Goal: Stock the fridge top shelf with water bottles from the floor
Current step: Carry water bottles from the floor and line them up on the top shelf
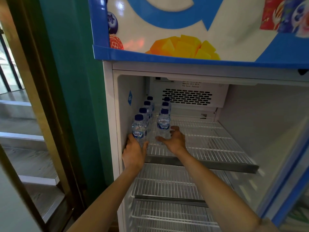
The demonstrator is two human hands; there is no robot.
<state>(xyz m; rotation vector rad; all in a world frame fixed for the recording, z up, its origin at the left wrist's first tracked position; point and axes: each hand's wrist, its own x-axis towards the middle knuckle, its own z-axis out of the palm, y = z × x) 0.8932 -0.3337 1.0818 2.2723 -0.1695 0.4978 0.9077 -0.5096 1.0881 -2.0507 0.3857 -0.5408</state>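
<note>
Left grip (133, 149) round front-left bottle's (139, 129) base, right grip (174, 139) loosely cupping front-right bottle (163, 126).

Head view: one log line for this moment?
left hand: grips front-left bottle | right hand: cups front-right bottle | top shelf: two rows at left | phase: placing

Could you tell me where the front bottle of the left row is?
The front left bottle stands on the top shelf near the left wall, gripped by the left hand.

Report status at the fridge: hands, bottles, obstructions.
Left hand grips front-left bottle. Right hand cups front-right bottle. Top shelf open rightward.
</note>
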